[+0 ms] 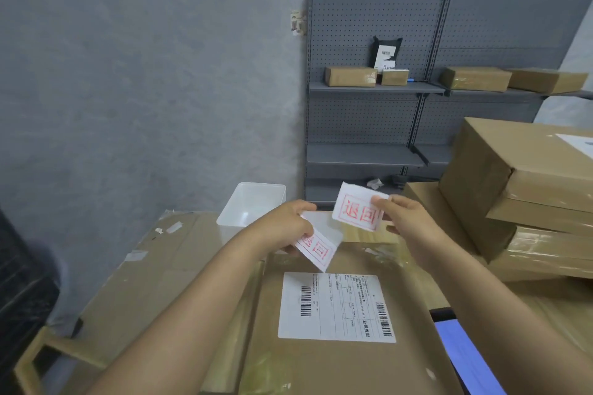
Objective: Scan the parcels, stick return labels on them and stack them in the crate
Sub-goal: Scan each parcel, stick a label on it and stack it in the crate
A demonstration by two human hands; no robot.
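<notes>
Red-stamped white paper is in both hands. The right hand pinches one label between thumb and fingers and holds it in the air, tilted, above the far edge of the parcel. The left hand grips the sheet of remaining labels, fingers curled round its upper end; its lower corner hangs just above the parcel top.

The parcel lies flat on the worktop directly below the hands, with its address label facing up. The crate, a clear plastic tub, stands beyond the left hand.

Probable faults from this position:

- The free label hangs loose. If its adhesive side folds onto itself or touches the fingers, it will crease or stick badly.
- Placed too low, it would cover a barcode on the address label and block later scanning.
- Loose tape and film on the parcel top may prevent flat adhesion.
- The sheet may brush the free label and catch on it.
</notes>
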